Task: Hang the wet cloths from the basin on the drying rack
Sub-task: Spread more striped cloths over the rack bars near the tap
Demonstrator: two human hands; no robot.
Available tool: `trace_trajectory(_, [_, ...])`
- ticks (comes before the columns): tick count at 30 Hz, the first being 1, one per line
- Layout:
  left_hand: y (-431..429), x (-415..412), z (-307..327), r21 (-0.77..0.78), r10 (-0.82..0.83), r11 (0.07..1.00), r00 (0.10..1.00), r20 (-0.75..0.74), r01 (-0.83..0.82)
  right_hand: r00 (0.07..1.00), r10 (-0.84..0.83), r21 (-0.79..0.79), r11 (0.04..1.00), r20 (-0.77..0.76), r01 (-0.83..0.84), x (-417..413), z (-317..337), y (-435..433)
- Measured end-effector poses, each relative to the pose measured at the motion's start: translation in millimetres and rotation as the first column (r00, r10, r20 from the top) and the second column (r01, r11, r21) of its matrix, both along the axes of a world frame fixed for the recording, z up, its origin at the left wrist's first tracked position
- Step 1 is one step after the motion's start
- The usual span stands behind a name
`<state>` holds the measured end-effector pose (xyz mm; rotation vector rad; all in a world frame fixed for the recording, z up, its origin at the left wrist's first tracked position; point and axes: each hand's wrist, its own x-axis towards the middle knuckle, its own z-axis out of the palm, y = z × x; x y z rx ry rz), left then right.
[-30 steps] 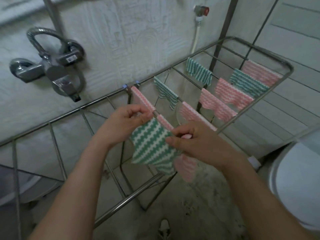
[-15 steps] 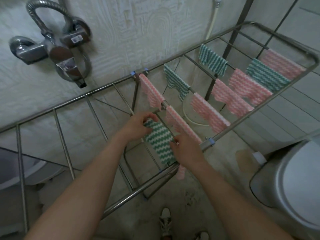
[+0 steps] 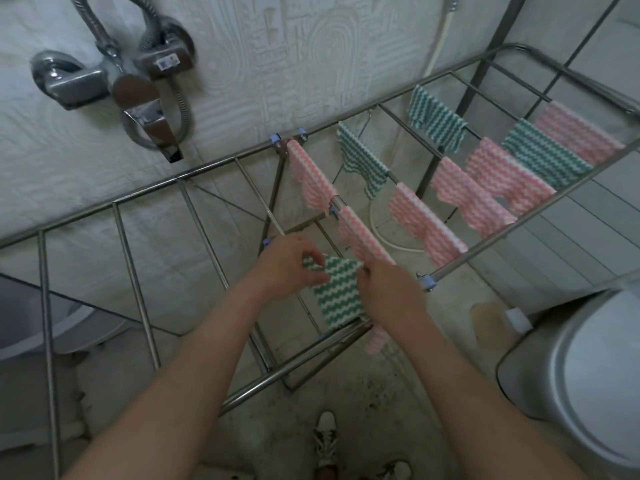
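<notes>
A green-and-white zigzag cloth (image 3: 332, 292) hangs low inside the steel drying rack (image 3: 145, 195), near the rack's front rail. My left hand (image 3: 289, 265) pinches its upper left corner. My right hand (image 3: 388, 289) pinches its upper right edge, beside a pink zigzag cloth (image 3: 363, 240) draped over the middle bar. Several more pink and green cloths (image 3: 502, 174) hang over the bars of the rack's right half. The basin is not in view.
A chrome wall tap with a shower hose (image 3: 138, 81) is mounted at upper left. A white toilet lid (image 3: 595, 393) sits at lower right. A grey rounded fixture (image 3: 45, 320) shows at the left edge. My shoes (image 3: 325, 441) stand on the stained floor below the rack.
Both hands have lowered the green cloth from the level of the middle bar down toward a lower bar of the rack. The view has tilted downward, and my feet now show.
</notes>
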<state>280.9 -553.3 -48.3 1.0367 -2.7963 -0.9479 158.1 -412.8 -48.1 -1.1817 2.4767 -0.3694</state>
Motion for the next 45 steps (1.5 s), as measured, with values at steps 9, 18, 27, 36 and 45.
trace_trajectory(9, [15.8,0.6,-9.3,-0.124,-0.004,0.992,0.997,0.073,0.013,0.928,-0.089,0.162,0.986,0.361,0.031,-18.7,26.1,13.3])
trace_trajectory(18, [41.8,12.1,-9.5,-0.208,0.012,0.978,0.999,0.043,-0.003,0.99,0.101,0.011,0.995,-0.102,-0.1,8.0,12.9,26.1])
trace_trajectory(27, [55.4,17.0,-17.2,-0.207,-0.042,0.975,0.976,0.213,0.087,0.968,0.244,0.169,0.953,0.064,-0.252,18.9,7.4,15.5])
trace_trajectory(36, [71.7,19.4,-16.3,-0.197,0.065,0.98,0.986,0.155,-0.033,0.983,0.184,0.173,0.968,-0.015,-0.179,26.4,5.0,17.1])
trace_trajectory(45, [78.0,15.4,4.3,-0.018,0.189,0.981,0.975,-0.119,-0.193,0.689,-0.007,-0.057,0.996,0.725,0.07,-0.2,59.4,24.0])
